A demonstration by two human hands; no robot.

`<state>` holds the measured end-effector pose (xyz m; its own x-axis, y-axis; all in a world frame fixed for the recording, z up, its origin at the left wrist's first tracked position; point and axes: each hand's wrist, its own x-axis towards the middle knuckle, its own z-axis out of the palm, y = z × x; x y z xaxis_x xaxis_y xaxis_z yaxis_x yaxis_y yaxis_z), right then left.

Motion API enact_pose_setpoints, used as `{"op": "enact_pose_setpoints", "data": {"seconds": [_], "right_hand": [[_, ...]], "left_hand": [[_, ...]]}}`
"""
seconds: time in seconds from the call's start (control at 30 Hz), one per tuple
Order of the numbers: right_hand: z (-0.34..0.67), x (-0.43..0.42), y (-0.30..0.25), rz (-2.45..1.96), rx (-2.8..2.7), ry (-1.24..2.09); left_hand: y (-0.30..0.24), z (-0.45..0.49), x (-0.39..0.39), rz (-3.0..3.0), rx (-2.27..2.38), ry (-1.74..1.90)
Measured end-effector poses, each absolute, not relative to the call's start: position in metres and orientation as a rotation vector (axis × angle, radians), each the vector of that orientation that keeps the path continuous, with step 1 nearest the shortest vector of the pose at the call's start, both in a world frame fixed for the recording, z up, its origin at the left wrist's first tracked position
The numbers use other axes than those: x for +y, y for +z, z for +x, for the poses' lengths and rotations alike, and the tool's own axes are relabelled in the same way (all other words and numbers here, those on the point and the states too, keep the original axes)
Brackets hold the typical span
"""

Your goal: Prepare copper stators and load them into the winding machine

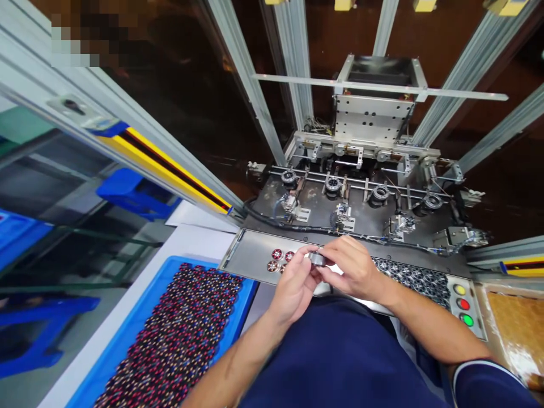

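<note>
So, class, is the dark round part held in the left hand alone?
No, the left hand and the right hand both have fingers on the dark round part.

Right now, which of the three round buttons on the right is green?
The green one is the bottom button; the middle button is red and the top button is yellow.

Dark round part [317,259], between left grip [294,285], right grip [353,265].

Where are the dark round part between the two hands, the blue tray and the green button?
Dark round part [317,259]: head view, on its side.
Blue tray [126,333]: head view, on its left rim.
Green button [467,320]: head view, middle of its face.
</note>
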<state>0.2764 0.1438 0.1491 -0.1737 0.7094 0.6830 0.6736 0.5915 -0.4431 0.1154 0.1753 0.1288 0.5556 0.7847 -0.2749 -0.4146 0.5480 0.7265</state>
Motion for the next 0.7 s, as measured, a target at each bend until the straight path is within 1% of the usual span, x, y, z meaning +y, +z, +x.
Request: {"op": "enact_pose_setpoints", "data": {"seconds": [0.1, 0.17, 0.23, 0.33, 0.53, 0.6, 0.7], "right_hand": [[0.276, 0.14, 0.148, -1.137, -1.852, 0.007], [0.279, 0.136, 0.151, -1.164, -1.821, 0.091], [0.286, 0.132, 0.158, -1.182, -1.776, 0.283], [0.302, 0.133, 0.169, -1.157, -1.725, 0.664], [0.32, 0.148, 0.172, -0.865, -1.69, 1.274], [0.32, 0.152, 0.168, -0.731, -1.735, 1.383], [0.323, 0.158, 0.164, -0.59, -1.805, 1.391]], "left_hand": [[0.127, 0.119, 0.176, 0.668, 0.653, 0.776], [0.127, 0.119, 0.178, 0.714, 0.656, 0.767], [0.125, 0.118, 0.18, 0.773, 0.65, 0.754], [0.12, 0.114, 0.185, 0.866, 0.625, 0.702], [0.124, 0.103, 0.193, 1.058, 0.557, 0.582], [0.128, 0.099, 0.197, 1.144, 0.564, 0.547], [0.128, 0.095, 0.205, 1.232, 0.608, 0.492]]}}
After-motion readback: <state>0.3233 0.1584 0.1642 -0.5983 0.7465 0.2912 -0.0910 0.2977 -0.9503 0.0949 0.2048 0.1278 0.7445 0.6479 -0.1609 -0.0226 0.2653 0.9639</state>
